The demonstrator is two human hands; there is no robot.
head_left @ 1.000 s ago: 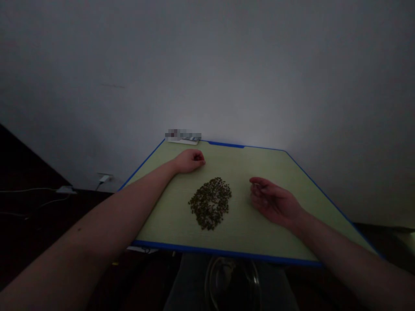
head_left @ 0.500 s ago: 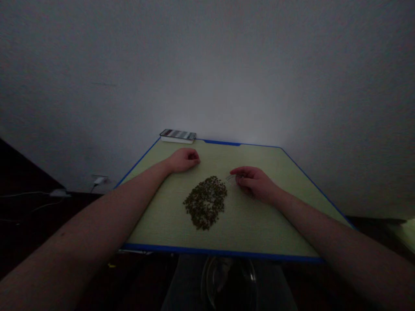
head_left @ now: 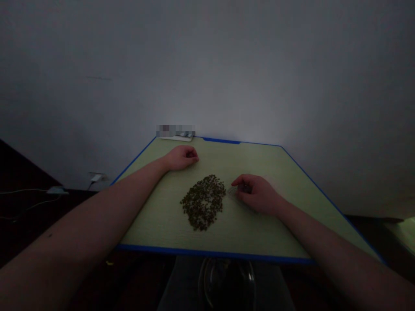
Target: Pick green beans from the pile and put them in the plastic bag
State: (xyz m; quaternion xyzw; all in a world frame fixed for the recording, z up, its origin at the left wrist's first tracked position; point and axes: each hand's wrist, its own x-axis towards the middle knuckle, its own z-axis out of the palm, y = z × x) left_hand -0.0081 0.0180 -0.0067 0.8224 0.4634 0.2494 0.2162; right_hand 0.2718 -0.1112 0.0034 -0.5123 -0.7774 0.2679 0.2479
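On the pale yellow-green tabletop (head_left: 246, 157) lies a loose pile of small brownish-green bits (head_left: 202, 203), like seeds or dried beans, too small to name surely. My left hand (head_left: 181, 157) rests on its side beyond the pile; its fingers are loosely curled, thumb against forefinger, and nothing shows in them. Right of the pile, my right hand (head_left: 256, 194) is closed round a clear see-through object (head_left: 231, 191) with a curved rim, perhaps a small cup. Most of that object is hidden by the fingers. Its visible edge is close to the pile's right side.
Blue edging (head_left: 207, 254) runs round the table. A flat phone-like device (head_left: 177, 137), partly blurred out, sits at the far left corner against the wall (head_left: 207, 65). A round glass-like vessel (head_left: 201, 287) rests at my lap. Cables and a plug (head_left: 97, 177) are at left.
My right hand has come left toward the pile, turned over and closed in round the clear object, then lowered slightly nearer me. My left hand stays in place; the view has shifted a little.
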